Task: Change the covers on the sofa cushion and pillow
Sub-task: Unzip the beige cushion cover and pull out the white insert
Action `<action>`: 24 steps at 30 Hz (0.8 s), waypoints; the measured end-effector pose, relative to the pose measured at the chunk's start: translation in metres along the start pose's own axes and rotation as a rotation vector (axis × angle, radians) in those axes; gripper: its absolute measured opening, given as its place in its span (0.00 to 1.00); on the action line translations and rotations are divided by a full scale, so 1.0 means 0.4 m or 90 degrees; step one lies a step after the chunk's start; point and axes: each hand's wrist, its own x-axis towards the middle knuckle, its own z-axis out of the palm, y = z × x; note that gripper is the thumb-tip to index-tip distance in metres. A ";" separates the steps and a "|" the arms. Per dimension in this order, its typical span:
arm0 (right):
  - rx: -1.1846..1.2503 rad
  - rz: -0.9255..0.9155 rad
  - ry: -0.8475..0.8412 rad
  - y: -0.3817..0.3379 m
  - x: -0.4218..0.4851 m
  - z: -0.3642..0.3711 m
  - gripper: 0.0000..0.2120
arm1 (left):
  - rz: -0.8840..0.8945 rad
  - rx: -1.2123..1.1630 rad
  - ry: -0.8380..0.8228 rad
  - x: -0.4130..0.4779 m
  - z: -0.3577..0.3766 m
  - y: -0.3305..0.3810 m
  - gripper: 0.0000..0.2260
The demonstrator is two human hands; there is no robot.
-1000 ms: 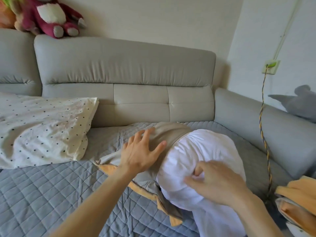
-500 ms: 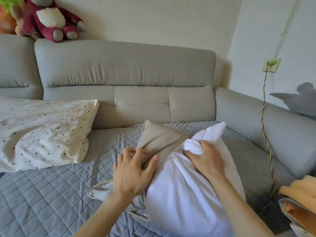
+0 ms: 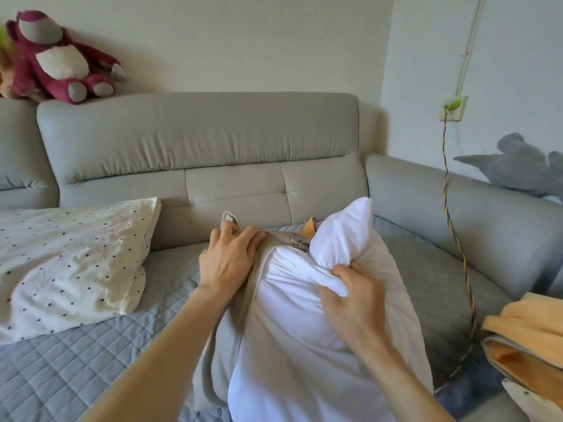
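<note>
A white cushion insert point(image 3: 298, 330) lies on the sofa seat, partly inside a beige cover point(image 3: 237, 345) with an orange lining showing at its far corner. My right hand point(image 3: 353, 303) grips a bunched fold of the white insert near its top. My left hand point(image 3: 228, 257) holds the beige cover's far left corner, fingers curled over the fabric. A pillow in a cream polka-dot case point(image 3: 70, 263) lies at the left on the quilted grey seat pad point(image 3: 76, 367).
Folded orange and beige fabric point(image 3: 530, 345) sits at the right edge. A braided cable point(image 3: 457, 239) hangs from a wall socket down behind the sofa arm. A magenta plush bear point(image 3: 58, 62) sits on the backrest; a grey plush point(image 3: 518, 166) lies on the right arm.
The cushion has been turned and pulled towards me, standing more lengthwise. My left hand moved up to the cover's far corner. My right hand shifted nearer, still gripping the white insert.
</note>
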 end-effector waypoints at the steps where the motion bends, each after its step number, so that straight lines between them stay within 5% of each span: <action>1: 0.019 0.012 0.015 0.002 0.006 -0.015 0.13 | -0.015 0.007 -0.003 0.011 -0.010 -0.029 0.18; 10: -0.032 0.125 0.143 0.075 0.053 -0.096 0.08 | -0.061 0.065 -0.003 0.048 -0.038 -0.119 0.17; 12: -0.132 0.200 0.073 0.101 0.056 -0.102 0.11 | -0.099 0.029 -0.023 0.032 -0.032 -0.126 0.16; 15: -0.341 0.351 -0.091 0.086 0.059 -0.087 0.29 | -0.090 -0.035 0.019 -0.005 -0.019 -0.088 0.14; 18: -0.277 0.152 -0.042 -0.010 0.082 -0.077 0.42 | -0.038 -0.058 0.069 -0.022 -0.037 -0.047 0.13; 21: -0.253 0.023 -0.239 -0.118 0.128 -0.031 0.51 | -0.001 -0.053 0.060 -0.042 -0.055 -0.024 0.14; 24: -0.337 0.085 -0.567 -0.140 0.157 0.043 0.65 | 0.044 -0.033 0.079 -0.067 -0.068 -0.020 0.14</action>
